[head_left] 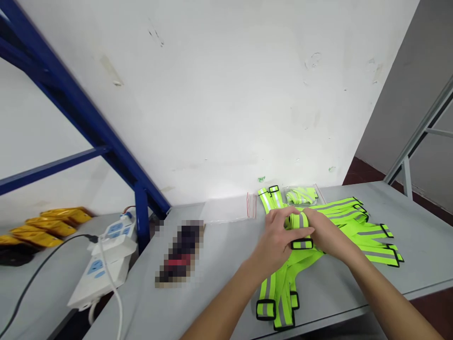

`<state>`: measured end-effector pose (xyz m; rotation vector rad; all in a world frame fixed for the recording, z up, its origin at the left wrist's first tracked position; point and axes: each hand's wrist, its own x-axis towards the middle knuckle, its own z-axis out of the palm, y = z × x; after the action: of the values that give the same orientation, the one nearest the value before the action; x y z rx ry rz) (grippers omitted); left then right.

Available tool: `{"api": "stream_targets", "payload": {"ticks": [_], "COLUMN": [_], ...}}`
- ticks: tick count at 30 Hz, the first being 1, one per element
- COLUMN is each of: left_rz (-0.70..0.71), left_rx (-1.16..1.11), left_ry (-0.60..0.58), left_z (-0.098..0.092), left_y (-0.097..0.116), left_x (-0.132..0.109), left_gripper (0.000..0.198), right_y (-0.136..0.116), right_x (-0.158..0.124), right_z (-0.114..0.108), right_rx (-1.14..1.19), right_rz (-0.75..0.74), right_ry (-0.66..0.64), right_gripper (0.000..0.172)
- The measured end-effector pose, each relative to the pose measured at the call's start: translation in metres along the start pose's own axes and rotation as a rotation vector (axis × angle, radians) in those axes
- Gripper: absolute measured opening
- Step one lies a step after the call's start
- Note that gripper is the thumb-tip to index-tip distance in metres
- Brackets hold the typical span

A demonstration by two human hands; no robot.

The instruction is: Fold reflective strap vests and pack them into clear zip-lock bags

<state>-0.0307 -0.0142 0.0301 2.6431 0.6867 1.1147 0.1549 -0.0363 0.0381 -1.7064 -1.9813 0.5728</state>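
My left hand (pixel 278 236) and my right hand (pixel 323 231) meet over a pile of neon-yellow reflective straps (pixel 339 212) on the grey table. Between them is a coiled reflective strap (pixel 299 221) with a grey stripe and a black-edged buckle (pixel 302 244). The left fingers are closed round its near side. My right hand grips its other side, with the fingertips partly hidden. Loose strap ends with black buckles (pixel 266 309) hang toward the front edge, and others fan out to the right.
A clear zip bag (pixel 226 208) lies flat left of the straps; another bag (pixel 302 194) behind them holds a folded strap. A pixelated dark object (pixel 182 255) lies further left. Beyond the blue frame (pixel 141 212) are power strips (pixel 106 255), cables and yellow packets (pixel 53 226).
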Motion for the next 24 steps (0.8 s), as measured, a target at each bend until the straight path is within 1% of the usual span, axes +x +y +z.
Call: {"api": "stream_targets", "payload": {"ticks": [1,3,4,5,6,8,10,12,14,17,18,20,22,24], "left_rz": [0.006,0.014,0.016,0.009,-0.006,-0.059,-0.137,-0.217,-0.299,-0.391,-0.417,-0.483,-0.569,-0.665], "left_rx": [-0.017,-0.072,-0.112,-0.155,-0.194,-0.245,-0.254,-0.297,-0.42,-0.691,-0.776,-0.886,-0.891,-0.864], "left_ry": [0.063,0.144,0.158,0.155,0.138,0.092,0.051,0.016,-0.041,-0.132,-0.135,-0.084,-0.002,0.062], "left_z": [0.002,0.003,0.002,0.001,0.0,-0.004,-0.01,-0.016,-0.022,-0.029,-0.029,-0.027,-0.022,-0.018], "left_y": [-0.004,-0.012,-0.015,-0.018,-0.021,-0.025,-0.027,-0.028,-0.027,-0.024,-0.022,-0.019,-0.014,-0.01], "left_x": [-0.006,-0.014,-0.017,-0.018,-0.019,-0.02,-0.02,-0.02,-0.02,-0.021,-0.022,-0.02,-0.018,-0.015], "left_gripper": [0.064,0.059,0.058,0.057,0.056,0.053,0.05,0.046,0.044,0.043,0.043,0.042,0.038,0.024], "right_y": [0.0,-0.004,-0.007,-0.011,-0.014,-0.021,-0.025,-0.027,-0.026,-0.023,-0.022,-0.02,-0.02,-0.019], "right_x": [0.001,0.003,0.004,0.005,0.007,0.01,0.013,0.016,0.017,0.019,0.02,0.023,0.027,0.032], "right_z": [0.0,-0.001,-0.002,-0.003,-0.004,-0.007,-0.008,-0.009,-0.01,-0.011,-0.012,-0.012,-0.013,-0.014], "right_rx": [0.019,0.091,0.132,0.169,0.197,0.242,0.288,0.327,0.35,0.337,0.331,0.337,0.356,0.372], "right_rz": [0.029,0.059,0.048,0.016,-0.026,-0.086,-0.09,-0.063,-0.042,0.003,0.012,0.019,0.015,0.007], "right_ry": [-0.002,-0.011,-0.024,-0.039,-0.054,-0.081,-0.116,-0.174,-0.234,-0.294,-0.309,-0.346,-0.387,-0.43], "right_gripper": [0.034,0.049,0.056,0.057,0.054,0.037,0.021,0.012,0.012,0.021,0.022,0.021,0.016,0.013]}}
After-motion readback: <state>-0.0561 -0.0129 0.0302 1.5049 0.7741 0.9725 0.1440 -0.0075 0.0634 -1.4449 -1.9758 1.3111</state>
